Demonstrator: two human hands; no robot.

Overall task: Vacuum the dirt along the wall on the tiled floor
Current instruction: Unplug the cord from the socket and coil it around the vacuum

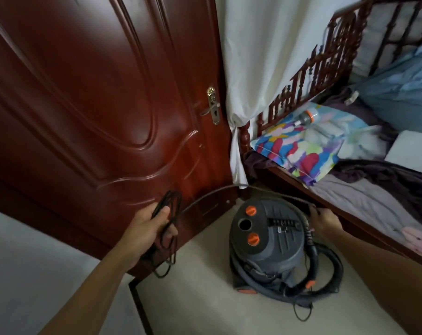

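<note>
This is a bedroom in a home. On the right stands a bed [364, 201] with a carved dark-red wooden rail [314, 68], rumpled grey and purple sheets and a pillow [309, 151] in bright patches of colour. A white curtain [260, 56] hangs at the far side, gathered at the bedpost. On the left a panelled red-brown wooden door [96, 105] carries a brass lever handle [211, 108]. The floor [205, 286] is pale, and a grey household vacuum cleaner [272, 238] sits on it near the bed.
</note>
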